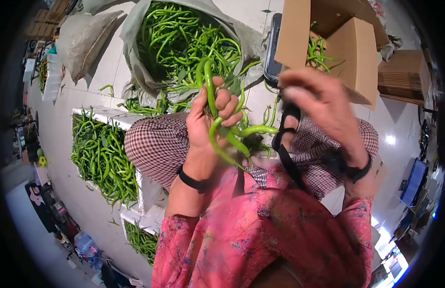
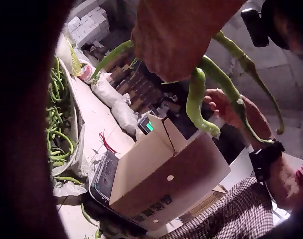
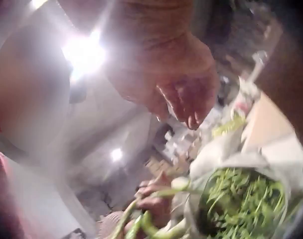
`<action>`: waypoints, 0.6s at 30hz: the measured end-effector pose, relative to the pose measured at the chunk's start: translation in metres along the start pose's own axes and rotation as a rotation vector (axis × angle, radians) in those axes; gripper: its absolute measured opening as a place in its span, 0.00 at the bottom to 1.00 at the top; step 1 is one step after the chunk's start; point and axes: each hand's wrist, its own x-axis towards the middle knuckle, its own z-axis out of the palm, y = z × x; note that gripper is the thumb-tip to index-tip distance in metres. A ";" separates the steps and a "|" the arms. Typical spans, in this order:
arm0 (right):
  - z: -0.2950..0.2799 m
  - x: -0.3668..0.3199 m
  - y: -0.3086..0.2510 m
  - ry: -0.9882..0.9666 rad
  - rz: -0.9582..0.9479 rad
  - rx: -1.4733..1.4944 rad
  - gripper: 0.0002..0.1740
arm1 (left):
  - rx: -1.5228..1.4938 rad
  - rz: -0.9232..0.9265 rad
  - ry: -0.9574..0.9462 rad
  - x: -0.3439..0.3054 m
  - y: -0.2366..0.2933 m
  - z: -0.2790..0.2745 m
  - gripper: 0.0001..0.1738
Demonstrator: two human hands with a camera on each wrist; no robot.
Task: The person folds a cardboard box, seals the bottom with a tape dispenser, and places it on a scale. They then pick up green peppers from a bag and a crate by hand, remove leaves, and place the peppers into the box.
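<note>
My left hand (image 1: 201,122) grips several long green chili peppers (image 1: 210,91) in front of the body. Some peppers stick up past its thumb, and others hang out below its fingers, including a curved pepper (image 2: 195,102) in the left wrist view. To the right, my right hand (image 1: 325,103) is raised and blurred, near the front of a cardboard box (image 1: 364,57). Its fingers are loosely bent with nothing between them, as the right wrist view of the right hand (image 3: 176,79) also shows. A few green peppers (image 1: 318,53) lie inside the box.
A large open sack (image 1: 131,43) full of peppers lies ahead. White foam boxes (image 1: 148,192) heaped with peppers stand at the left. The cardboard box sits over a dark flat platform (image 1: 273,67). Loose peppers lie between the feet. Flattened cartons (image 1: 402,77) are stacked far right.
</note>
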 end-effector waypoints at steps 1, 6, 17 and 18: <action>0.017 -0.003 0.007 -0.093 -0.050 -0.005 0.16 | -0.008 -0.016 -0.010 0.000 -0.001 0.000 0.19; 0.069 -0.020 0.030 -0.416 0.069 0.195 0.18 | 0.070 -0.008 -0.038 -0.001 0.001 -0.002 0.18; 0.079 -0.053 0.032 -0.335 -0.180 -0.121 0.18 | 0.136 -0.130 0.070 0.000 -0.009 -0.020 0.18; 0.078 -0.054 0.032 -0.312 -0.150 -0.093 0.19 | 0.145 -0.111 0.064 0.001 -0.011 -0.021 0.17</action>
